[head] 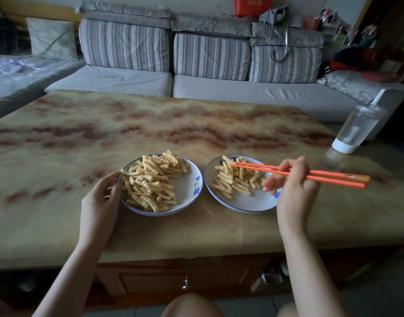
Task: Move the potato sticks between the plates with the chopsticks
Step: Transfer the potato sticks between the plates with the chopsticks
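- The potato sticks (150, 179) lie in two heaps at the centre of the frame. The bigger heap fills the left plate (193, 193); a smaller one sits on the right plate (253, 203) just beside it.
- The orange chopsticks (315, 175) reach in from the right. Their tips are close together over the far side of the smaller heap. No stick is plainly held between them, and I cannot tell whether they touch the heap.
- The right hand (292, 188) has its thumb and fingers curled round the chopsticks at mid-length.
- The left hand (102, 195) steadies the left plate, with its thumb on the rim and its fingers curled at the edge.
- The step in hand looks like a pick-up or a drop at the right plate. I cannot say which.
- The next move probably calls for parting the tips, closing them across a single stick, lifting it level and carrying it over the two rims.
- Both plates stand on a marbled table (196, 124); a clear bottle (356, 130) stands at the right edge.
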Tool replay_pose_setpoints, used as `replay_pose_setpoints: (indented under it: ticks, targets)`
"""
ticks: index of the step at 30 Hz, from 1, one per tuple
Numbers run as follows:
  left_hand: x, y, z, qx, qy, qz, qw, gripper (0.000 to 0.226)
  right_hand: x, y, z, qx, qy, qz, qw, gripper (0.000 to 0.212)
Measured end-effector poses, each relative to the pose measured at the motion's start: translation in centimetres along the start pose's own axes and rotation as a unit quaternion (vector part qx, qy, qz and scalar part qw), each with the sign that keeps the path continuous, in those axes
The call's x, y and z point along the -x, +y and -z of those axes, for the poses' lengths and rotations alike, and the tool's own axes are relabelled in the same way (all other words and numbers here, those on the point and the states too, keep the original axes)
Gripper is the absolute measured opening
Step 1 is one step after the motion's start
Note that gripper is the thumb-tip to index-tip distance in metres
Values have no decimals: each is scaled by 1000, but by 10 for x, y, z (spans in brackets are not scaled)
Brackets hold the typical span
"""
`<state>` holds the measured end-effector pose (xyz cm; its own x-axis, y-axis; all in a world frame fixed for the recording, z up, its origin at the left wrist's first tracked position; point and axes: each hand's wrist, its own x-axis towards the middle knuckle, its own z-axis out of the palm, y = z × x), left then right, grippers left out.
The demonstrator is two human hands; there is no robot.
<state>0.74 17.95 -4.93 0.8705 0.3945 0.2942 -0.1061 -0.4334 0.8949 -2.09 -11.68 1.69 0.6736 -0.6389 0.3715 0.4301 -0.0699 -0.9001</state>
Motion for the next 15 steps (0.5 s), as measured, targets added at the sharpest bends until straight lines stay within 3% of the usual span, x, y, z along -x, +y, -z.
replay_pose_setpoints:
  ticks: [9,15]
  targets:
    - [1,1,-1,-3,0,0,1000,28,-6,8,8,62,27,4,998,44]
    - [1,1,-1,-6,0,3,1000,28,-2,1,2,19,21,18,999,40]
